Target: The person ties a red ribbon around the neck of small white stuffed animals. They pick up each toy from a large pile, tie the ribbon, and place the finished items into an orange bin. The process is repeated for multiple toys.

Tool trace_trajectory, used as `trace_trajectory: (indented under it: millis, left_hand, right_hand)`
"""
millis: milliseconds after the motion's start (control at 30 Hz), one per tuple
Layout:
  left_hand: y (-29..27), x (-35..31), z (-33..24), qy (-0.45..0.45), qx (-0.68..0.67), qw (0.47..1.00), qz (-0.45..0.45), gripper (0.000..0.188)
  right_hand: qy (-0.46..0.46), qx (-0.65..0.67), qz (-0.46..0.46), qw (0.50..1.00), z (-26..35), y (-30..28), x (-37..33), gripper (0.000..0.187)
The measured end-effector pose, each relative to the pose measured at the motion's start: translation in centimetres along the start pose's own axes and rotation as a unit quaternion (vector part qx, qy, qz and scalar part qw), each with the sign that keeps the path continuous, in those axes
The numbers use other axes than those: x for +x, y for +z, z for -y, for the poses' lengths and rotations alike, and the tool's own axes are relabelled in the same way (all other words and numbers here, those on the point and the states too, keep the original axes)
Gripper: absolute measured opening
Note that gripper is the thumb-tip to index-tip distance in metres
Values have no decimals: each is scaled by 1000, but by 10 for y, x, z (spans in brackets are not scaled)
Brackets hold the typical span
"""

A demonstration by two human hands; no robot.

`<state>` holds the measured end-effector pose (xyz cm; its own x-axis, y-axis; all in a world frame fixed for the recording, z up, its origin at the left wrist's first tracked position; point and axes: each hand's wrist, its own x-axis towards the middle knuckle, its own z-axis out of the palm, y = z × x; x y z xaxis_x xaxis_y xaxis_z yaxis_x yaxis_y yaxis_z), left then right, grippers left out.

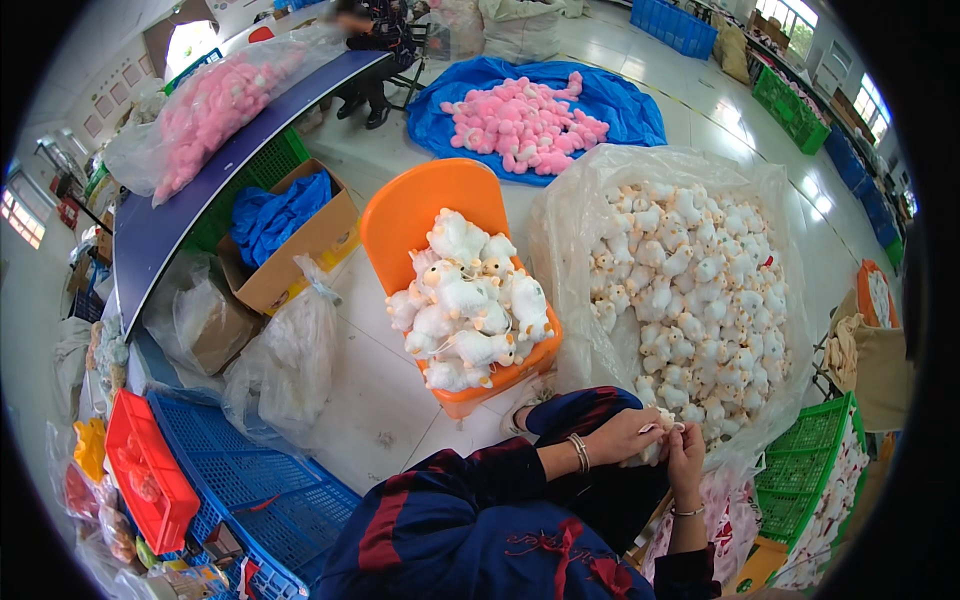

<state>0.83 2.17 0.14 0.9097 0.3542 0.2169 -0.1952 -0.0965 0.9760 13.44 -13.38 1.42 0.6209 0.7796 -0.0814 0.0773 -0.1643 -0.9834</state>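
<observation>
Over my lap, a small white plush toy point(653, 455) is pinched between my two hands. My left hand point(622, 437), with bangles at its wrist, closes on it from the left. From the right, the bent fingers of my right hand point(686, 460) meet it, and a thin bracelet circles that wrist. My fingers hide much of the toy. Just beyond my hands stands a large clear plastic bag point(565, 225) full of similar white plush toys point(700, 290). More of these toys point(465, 300) are heaped on an orange chair point(425, 200) ahead of me.
Pink plush toys point(525, 120) lie on a blue sheet point(635, 120) at the back. To the left are a blue table point(240, 130), a cardboard box point(290, 245), a blue crate point(240, 470) and a red bin point(150, 480). A green crate point(800, 470) stands at my right. A person point(378, 50) sits behind the table.
</observation>
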Motion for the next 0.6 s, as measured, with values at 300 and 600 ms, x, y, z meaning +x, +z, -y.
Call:
trace_trajectory:
  millis: [300, 600]
  left_hand:
    - [-2, 3, -3, -34, 18, 999, 15, 27]
    - [2, 4, 3, -39, 36, 999, 8, 27]
  right_hand:
    - [-3, 41, -36, 999, -6, -4, -1, 11]
    - [-25, 111, -82, 990, -1, -4, 0, 8]
